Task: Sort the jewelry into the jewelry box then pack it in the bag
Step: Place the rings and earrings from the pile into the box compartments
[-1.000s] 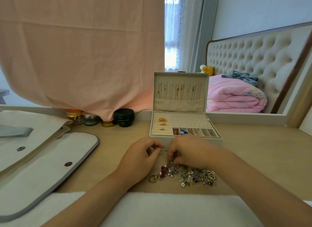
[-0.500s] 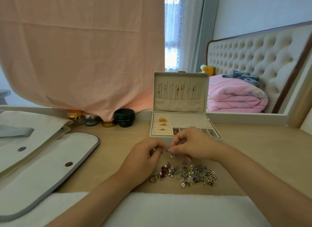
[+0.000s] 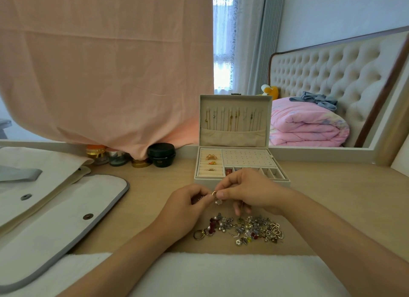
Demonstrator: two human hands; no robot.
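A person's left hand (image 3: 188,205) and right hand (image 3: 250,190), fingers curled, pinch one small gold-looped earring (image 3: 214,193) between thumb and forefinger tips. They hold it above the table (image 3: 155,186), between the loose jewelry pile (image 3: 243,229) and the open jewelry box (image 3: 245,158). Gripped only at the fingertips, the tiny piece could slip during the handover and fall back into the tangle, or snag another charm; the bag (image 3: 66,208) lies well apart at left, the box not yet in it.
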